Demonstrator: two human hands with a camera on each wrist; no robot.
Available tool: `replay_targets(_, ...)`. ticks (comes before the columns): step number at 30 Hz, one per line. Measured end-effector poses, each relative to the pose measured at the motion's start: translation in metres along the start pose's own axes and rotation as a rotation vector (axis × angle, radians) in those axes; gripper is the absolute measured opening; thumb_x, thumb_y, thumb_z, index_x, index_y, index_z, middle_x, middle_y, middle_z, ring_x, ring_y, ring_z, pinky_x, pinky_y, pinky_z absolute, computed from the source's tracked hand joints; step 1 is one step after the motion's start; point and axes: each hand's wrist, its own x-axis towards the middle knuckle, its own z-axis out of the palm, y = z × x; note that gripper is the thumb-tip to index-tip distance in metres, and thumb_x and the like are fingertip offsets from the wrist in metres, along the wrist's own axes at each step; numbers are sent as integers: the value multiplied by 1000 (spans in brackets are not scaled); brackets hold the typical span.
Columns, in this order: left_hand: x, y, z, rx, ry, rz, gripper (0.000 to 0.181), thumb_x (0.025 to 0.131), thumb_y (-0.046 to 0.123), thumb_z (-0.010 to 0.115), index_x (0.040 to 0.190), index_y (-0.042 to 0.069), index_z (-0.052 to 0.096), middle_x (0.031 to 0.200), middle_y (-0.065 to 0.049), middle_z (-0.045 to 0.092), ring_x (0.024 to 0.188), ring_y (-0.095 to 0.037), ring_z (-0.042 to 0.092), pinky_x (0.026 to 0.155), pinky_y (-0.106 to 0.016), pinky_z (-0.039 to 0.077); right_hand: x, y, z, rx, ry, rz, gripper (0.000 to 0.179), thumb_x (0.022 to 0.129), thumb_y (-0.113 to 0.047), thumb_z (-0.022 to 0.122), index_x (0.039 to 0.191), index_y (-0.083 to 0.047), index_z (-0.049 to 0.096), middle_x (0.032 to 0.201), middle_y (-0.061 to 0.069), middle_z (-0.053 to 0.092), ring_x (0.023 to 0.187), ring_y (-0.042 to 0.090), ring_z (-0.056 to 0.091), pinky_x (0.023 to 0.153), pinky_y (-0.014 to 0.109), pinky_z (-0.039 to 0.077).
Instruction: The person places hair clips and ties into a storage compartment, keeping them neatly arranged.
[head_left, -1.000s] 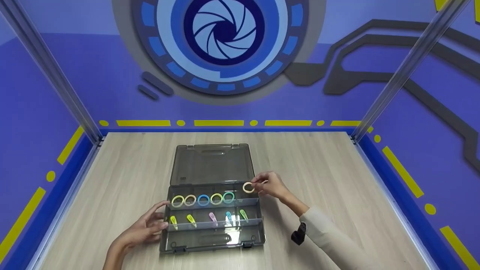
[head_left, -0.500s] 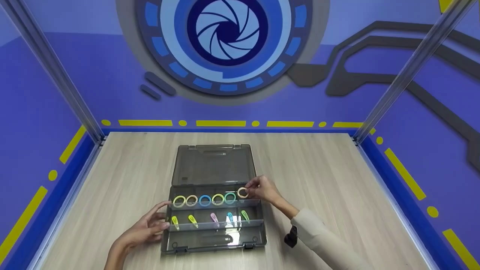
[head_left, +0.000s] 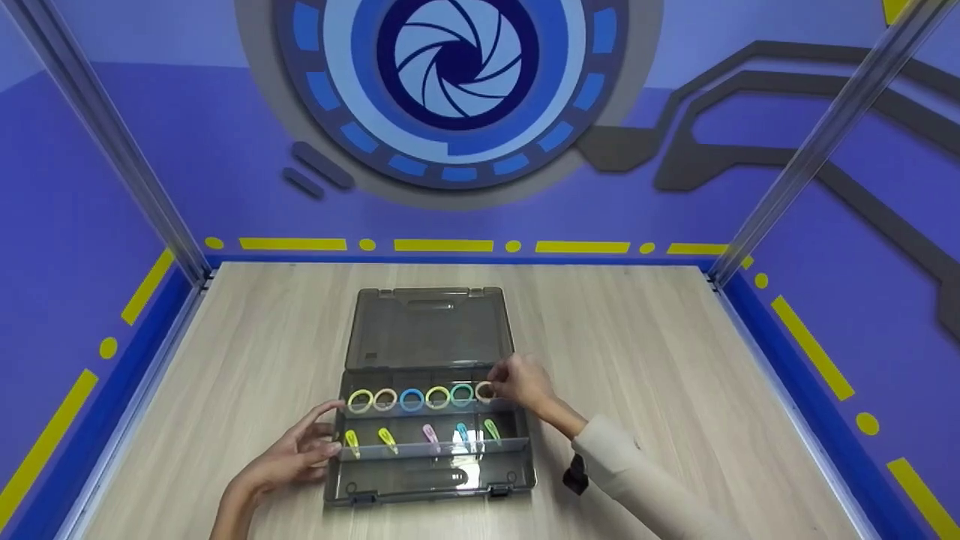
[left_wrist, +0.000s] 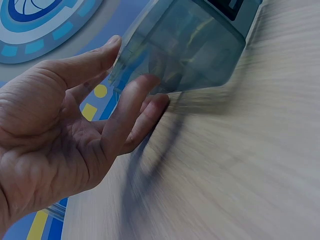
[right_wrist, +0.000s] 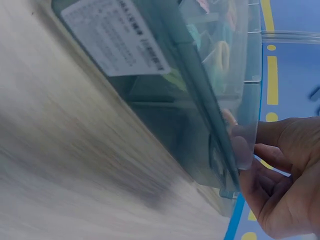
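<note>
A clear dark-grey plastic case (head_left: 420,487) lies opened on the table. At the right end of its back compartment, my right hand (head_left: 525,384) pinches a peach ring-shaped hair tie (head_left: 481,385). Left of it stand several more hair ties in a row, among them a blue one (head_left: 412,409) and a teal one (head_left: 463,385). Several snap hair clips, one of them pink (head_left: 430,433), lie in the middle compartment. My left hand (head_left: 281,457) touches the case's left side with loosely bent fingers. In the right wrist view, the case wall partly hides the pinched hair tie.
The case's lid (head_left: 431,330) lies folded back behind it. Wooden tabletop (head_left: 622,330) spreads around the case. Blue panels with metal corner posts (head_left: 810,135) enclose the table at the back and sides. A dark object (head_left: 575,475) hangs by the right sleeve.
My right hand has moved the peach hair tie left and down, from above the case's right edge to the end of the row. The left hand has stayed at the case's side.
</note>
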Motion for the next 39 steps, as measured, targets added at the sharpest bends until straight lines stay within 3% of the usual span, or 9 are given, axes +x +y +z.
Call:
replay_targets(6, 1, 1, -1, -7, 9, -7, 80, 101, 26, 67, 164, 21, 19, 153, -31, 31, 109, -22, 55, 79, -32, 54, 1, 1, 0, 1, 6, 4, 4, 79, 1, 77, 81, -2, 78, 74, 8, 76, 64, 17, 69, 57, 30, 54)
replay_targets(10, 2, 0, -1, -5, 17, -16, 79, 101, 27, 67, 164, 22, 19, 153, -30, 32, 109, -22, 54, 80, -32, 54, 1, 1, -2, 30, -22, 6, 3, 81, -1, 79, 84, -1, 78, 79, 10, 77, 70, 21, 72, 63, 38, 57)
replay_targets(14, 2, -1, -1, 3, 32, -25, 81, 99, 28, 69, 163, 21, 20, 150, -29, 35, 107, -20, 55, 80, -33, 55, 1, 2, -3, 114, -72, 3, 5, 84, 2, 77, 89, 2, 77, 84, 15, 78, 77, 28, 75, 68, 42, 60)
replay_targets(22, 6, -1, -4, 5, 33, 12, 84, 99, 26, 69, 164, 19, 17, 149, -30, 36, 107, -20, 55, 82, -33, 54, 3, 8, -16, 321, -122, -51, 23, 89, 3, 73, 111, 10, 71, 103, 26, 74, 86, 34, 75, 70, 31, 60)
replay_targets(26, 9, 1, -2, 19, 43, 32, 83, 100, 26, 67, 164, 17, 16, 146, -31, 38, 104, -19, 54, 79, -32, 53, 0, 16, -27, 381, -105, -83, 30, 92, 1, 70, 120, 11, 66, 113, 32, 70, 97, 44, 72, 81, 42, 61)
replay_targets(29, 10, 5, 1, 31, 64, 28, 83, 99, 26, 67, 164, 16, 17, 142, -28, 40, 96, -17, 53, 72, -28, 52, -1, 26, -38, 426, -76, -53, 36, 92, 1, 69, 126, 12, 62, 121, 36, 66, 108, 51, 68, 90, 51, 58)
replay_targets(34, 9, 16, 4, 130, 80, 38, 84, 98, 30, 68, 164, 14, 19, 139, -30, 42, 101, -21, 60, 77, -37, 58, -2, 48, -61, 357, 2, 0, 50, 91, -4, 73, 136, 11, 57, 135, 34, 60, 124, 52, 59, 101, 60, 50)
replay_targets(37, 8, 23, -1, 205, 55, 70, 84, 98, 33, 68, 163, 9, 20, 141, -35, 44, 114, -31, 64, 89, -50, 59, -1, 62, -76, 262, 54, -21, 56, 90, -6, 75, 139, 11, 54, 141, 32, 57, 131, 50, 54, 106, 63, 45)
replay_targets(39, 9, 28, -9, 222, 50, 104, 79, 100, 31, 66, 162, 6, 23, 141, -36, 45, 118, -35, 64, 93, -52, 57, 0, 72, -87, 202, 86, -50, 59, 90, -7, 75, 140, 12, 52, 143, 32, 55, 134, 50, 52, 109, 62, 42)
